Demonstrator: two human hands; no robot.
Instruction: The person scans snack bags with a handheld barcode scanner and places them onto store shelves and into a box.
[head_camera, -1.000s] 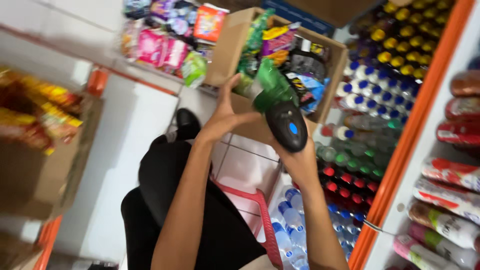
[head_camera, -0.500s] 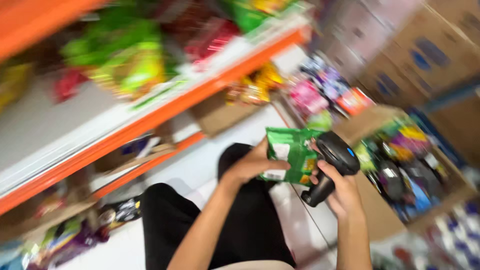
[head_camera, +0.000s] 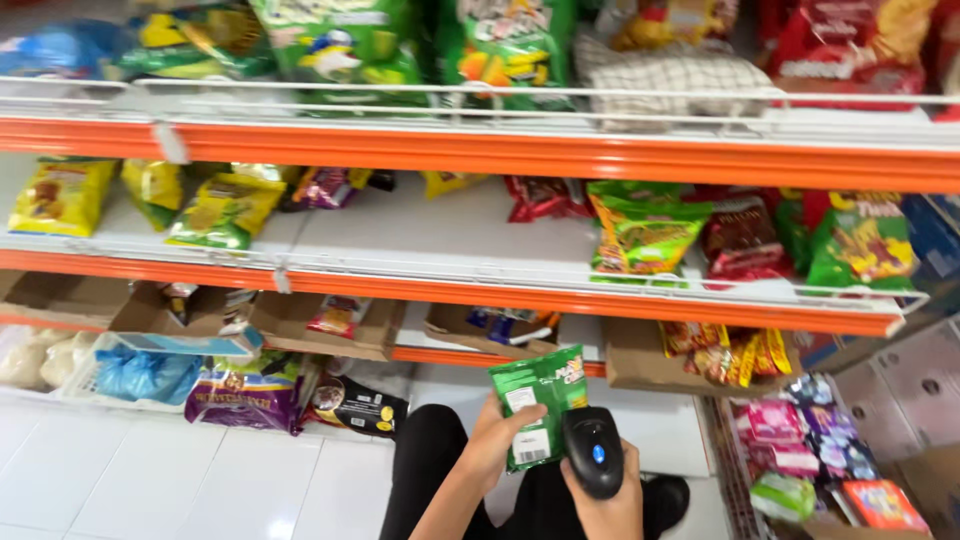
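My left hand holds a small green snack packet upright, its back with a white label turned toward me. My right hand grips a black handheld scanner with a blue button, held right beside the packet's lower right corner. Both hands are low in the head view, above my legs in black trousers. In front stand orange-edged shelves with snack bags.
Green and red snack bags lie on the middle shelf, yellow bags at its left. Open cardboard boxes sit on the bottom shelf. A box of mixed packets stands at my right on the white tiled floor.
The view has swung from the box of packets and the drinks to face the shelves squarely. The packet and scanner stay in my hands, held closer together.
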